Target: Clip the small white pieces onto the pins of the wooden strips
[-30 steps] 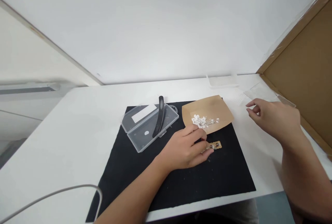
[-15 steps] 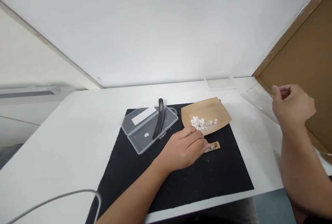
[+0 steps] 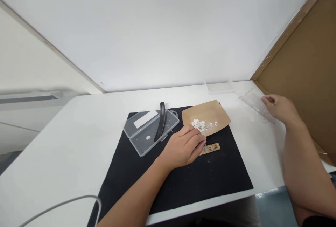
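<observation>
My left hand (image 3: 183, 147) is over the black mat (image 3: 220, 174), its fingers curled together at the near edge of a brown paper tray (image 3: 214, 109). Whatever its fingertips hold is hidden. A short tan strip with wavy edges (image 3: 213, 147) lies beside those fingers, carrying small shiny dark pieces; its left end is covered by the hand. Small white flakes (image 3: 201, 125) are heaped in the tray. On the right, my right hand (image 3: 279, 108) has its fingers pinched over a clear plastic bag (image 3: 253, 101); I cannot make out anything between them.
Left of the tray lies an open clear plastic case (image 3: 147, 143) with a dark curved bar (image 3: 160, 123) across it. A shallow clear tray (image 3: 219, 87) stands by the back wall. Cardboard (image 3: 301, 59) rises at the right. A pale cable (image 3: 65, 202) loops at front left.
My right hand has come down and leftward onto the plastic bag. My left hand has shifted slightly, showing a bit more of the tan strip. The whole view has moved a little.
</observation>
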Motion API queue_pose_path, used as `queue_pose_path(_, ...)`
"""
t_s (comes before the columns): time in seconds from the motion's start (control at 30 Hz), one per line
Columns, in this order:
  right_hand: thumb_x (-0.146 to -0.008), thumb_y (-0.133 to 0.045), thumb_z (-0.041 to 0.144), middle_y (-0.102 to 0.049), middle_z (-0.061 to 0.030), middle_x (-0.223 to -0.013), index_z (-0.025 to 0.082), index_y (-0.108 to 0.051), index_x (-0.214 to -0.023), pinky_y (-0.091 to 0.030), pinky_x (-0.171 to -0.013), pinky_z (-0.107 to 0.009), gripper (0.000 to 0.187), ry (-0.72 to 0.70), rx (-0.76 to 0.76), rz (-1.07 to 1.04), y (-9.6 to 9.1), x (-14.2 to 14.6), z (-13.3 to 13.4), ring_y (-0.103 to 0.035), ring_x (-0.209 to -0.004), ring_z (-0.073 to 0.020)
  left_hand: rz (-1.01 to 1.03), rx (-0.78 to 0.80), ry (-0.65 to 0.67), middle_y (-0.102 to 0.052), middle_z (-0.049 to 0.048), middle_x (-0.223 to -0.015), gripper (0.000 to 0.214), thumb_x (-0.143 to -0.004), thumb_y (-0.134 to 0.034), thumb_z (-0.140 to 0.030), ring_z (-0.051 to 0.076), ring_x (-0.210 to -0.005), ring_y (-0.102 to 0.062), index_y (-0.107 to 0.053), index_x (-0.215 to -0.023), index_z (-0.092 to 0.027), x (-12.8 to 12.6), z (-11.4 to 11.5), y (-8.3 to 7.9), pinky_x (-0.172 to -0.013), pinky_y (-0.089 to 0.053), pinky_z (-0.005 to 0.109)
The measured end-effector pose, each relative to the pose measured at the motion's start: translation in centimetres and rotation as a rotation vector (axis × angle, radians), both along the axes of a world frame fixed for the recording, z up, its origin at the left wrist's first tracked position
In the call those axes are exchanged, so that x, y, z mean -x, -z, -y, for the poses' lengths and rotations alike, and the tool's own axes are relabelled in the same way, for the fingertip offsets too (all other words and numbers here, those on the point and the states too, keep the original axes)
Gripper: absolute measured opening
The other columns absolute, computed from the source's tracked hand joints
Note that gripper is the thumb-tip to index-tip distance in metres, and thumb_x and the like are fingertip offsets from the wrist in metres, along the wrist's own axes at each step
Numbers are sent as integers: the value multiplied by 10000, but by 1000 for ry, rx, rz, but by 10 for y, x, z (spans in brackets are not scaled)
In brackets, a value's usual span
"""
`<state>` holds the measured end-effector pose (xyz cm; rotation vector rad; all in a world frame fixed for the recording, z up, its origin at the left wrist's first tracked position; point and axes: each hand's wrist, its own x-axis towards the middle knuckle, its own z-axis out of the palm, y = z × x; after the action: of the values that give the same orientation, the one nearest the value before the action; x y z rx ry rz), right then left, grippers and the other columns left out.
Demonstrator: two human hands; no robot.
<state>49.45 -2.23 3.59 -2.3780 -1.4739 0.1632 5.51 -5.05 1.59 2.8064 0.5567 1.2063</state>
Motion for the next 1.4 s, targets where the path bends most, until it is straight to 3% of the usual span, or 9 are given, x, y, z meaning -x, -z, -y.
queue_pose_path(0.1, -1040, -535, 537, -745, -94, -1326, 249, -731, -1275, -465, -884, -342, 420, -104, 6, -58, -3, 10, 2, -675, -1100, -245, 1, -1, 1, -717, 64, -889, 104, -981, -630, -115, 204, -843, -624, -614, -1064, -175, 0, 0, 1, -795, -576, 341)
queue_pose_path(0.27, -987, -638, 568, -714, -164, -1368, 192, -727, -1326, -456, -819, -353, 513, -153, 46, -73, -6, 22, 4, -672, -1014, -255, -5, -8, -10, -707, 64, -882, 107, -976, -625, -111, 209, -850, -614, -611, -1062, -173, 1, 0, 2, -789, -575, 341)
queue_pose_path(0.43, -972, -679, 448, -788, -126, -1179, 235, -792, -1181, -434, -754, -359, 320, -164, -26, -38, -2, 15, 3, -650, -858, -216, -10, -4, -6, -708, 66, -876, 106, -976, -622, -109, 210, -843, -612, -609, -1059, -173, 1, -1, 2, -790, -573, 344)
queue_pose_path(0.57, -967, -689, 392, -803, -106, -1066, 237, -809, -1059, -416, -724, -357, 217, -93, -83, 33, 1, 7, 0, -636, -854, -228, -9, -14, 4, -708, 66, -873, 115, -967, -630, -96, 207, -826, -611, -605, -1052, -170, 1, -1, 0, -792, -572, 345)
queue_pose_path(0.73, -942, -725, 329, -811, -58, -1036, 249, -800, -1027, -452, -755, -330, 139, -30, -416, 175, 1, 12, -1, -680, -890, -213, 7, -49, -42, -709, 66, -881, 130, -966, -624, -95, 212, -836, -612, -606, -1068, -174, 0, 0, -2, -808, -569, 352)
queue_pose_path(0.9, -941, -758, 401, -788, -107, -977, 187, -776, -1067, -566, -734, -336, 249, -105, -896, -303, -9, 56, 2, -717, -782, -198, 40, -9, -99, -710, 74, -904, 128, -966, -614, -96, 217, -862, -606, -603, -1064, -179, 0, -1, 1, -810, -551, 358)
queue_pose_path(0.97, -914, -805, 420, -774, -87, -933, 210, -772, -1041, -583, -699, -345, 247, -183, -953, -467, -11, 82, 6, -710, -732, -194, 66, 39, -112, -711, 78, -923, 121, -971, -608, -101, 220, -882, -607, -600, -1062, -180, 0, -2, 3, -817, -542, 365)
queue_pose_path(1.2, -904, -830, 466, -757, -28, -812, 229, -755, -998, -593, -593, -296, 266, -492, -626, -864, 6, 161, 29, -700, -644, -158, 218, 243, -156, -710, 83, -1001, 208, -1004, -609, -183, 231, -946, -631, -605, -1212, -180, -4, -1, 8, -905, -506, 427)
queue_pose_path(1.4, -888, -847, 489, -713, -3, -685, 226, -727, -939, -615, -612, -317, 294, -618, -413, -1037, 12, 189, 39, -694, -621, -169, 287, 514, -181, -712, 92, -1107, 326, -1010, -639, -311, 229, -984, -625, -632, -1319, -207, -6, 3, 6, -898, -531, 397)
